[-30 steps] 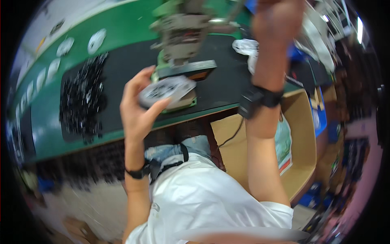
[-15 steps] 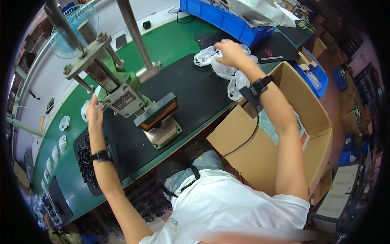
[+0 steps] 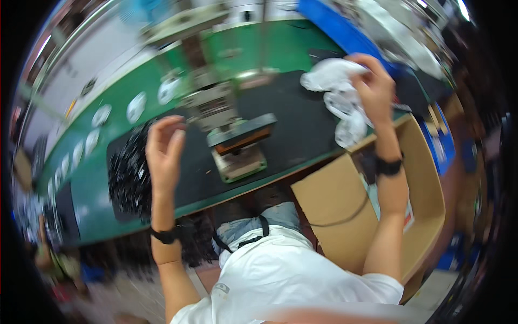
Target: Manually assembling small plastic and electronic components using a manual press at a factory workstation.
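Observation:
My right hand [image 3: 376, 89] is at the far right of the black mat [image 3: 291, 135], its fingers closed on the edge of a white plastic bag [image 3: 330, 74], blurred by motion. More clear plastic bags [image 3: 348, 110] lie bunched below it. My left hand [image 3: 164, 144] hovers between a pile of small glossy black parts [image 3: 131, 175] and the hand press [image 3: 213, 105]. Its fingers are loosely bent, the thumb stands apart, and nothing shows in them. The press has a dark rectangular block [image 3: 243, 135] with an orange-brown face over its metal base [image 3: 240, 166].
An open cardboard box [image 3: 426, 178] stands at my right against the table edge. Behind it are blue bins [image 3: 345, 24]. Small white bagged bundles [image 3: 101, 115] lie in a row along the green table [image 3: 113, 216] at left. At the lower left another person [image 3: 54, 264] shows blurred.
The view has turned, shifting the scene. My left hand has drawn back from the side of the press toward me. My right hand has pulled up a white bag from the bunch.

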Demonstrator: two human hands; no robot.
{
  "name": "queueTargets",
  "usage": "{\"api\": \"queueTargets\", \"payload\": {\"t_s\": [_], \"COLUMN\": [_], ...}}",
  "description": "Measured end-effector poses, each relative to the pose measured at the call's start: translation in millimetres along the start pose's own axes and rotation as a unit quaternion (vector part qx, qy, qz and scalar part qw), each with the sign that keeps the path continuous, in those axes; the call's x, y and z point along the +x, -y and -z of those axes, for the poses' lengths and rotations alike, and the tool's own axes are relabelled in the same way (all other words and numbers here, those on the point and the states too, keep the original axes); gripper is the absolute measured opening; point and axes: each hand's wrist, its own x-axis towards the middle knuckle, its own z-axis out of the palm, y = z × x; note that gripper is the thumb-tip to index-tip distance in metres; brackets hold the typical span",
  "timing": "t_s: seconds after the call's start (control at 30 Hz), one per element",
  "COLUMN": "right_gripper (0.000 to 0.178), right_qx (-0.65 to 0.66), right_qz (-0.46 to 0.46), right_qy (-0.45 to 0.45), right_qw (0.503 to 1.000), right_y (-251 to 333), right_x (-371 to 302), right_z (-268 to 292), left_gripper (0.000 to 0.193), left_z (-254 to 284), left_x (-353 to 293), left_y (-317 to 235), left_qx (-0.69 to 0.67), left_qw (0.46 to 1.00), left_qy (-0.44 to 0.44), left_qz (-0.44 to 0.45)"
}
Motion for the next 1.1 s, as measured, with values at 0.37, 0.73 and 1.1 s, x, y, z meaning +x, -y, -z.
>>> {"api": "queueTargets", "payload": {"t_s": [0.37, 0.73, 1.1], "right_gripper": [0.036, 0.020, 0.021], "right_qx": [0.240, 0.206, 0.060], "right_qz": [0.230, 0.301, 0.380], "right_qy": [0.442, 0.452, 0.312], "right_qw": [0.833, 0.814, 0.869], "right_y": [130, 175, 187], "right_x": [-100, -153, -219], "right_z": [-109, -294, -357], "left_gripper": [0.062, 0.038, 0.038], "left_z": [-49, 42, 63], "left_x": [-150, -238, -252], "left_y": [-1, 1, -12], "left_qx": [-0.454, -0.020, 0.043], "left_qw": [0.845, 0.948, 0.953], "left_qy": [0.220, 0.195, 0.158], "left_qz": [0.179, 0.251, 0.257]}}
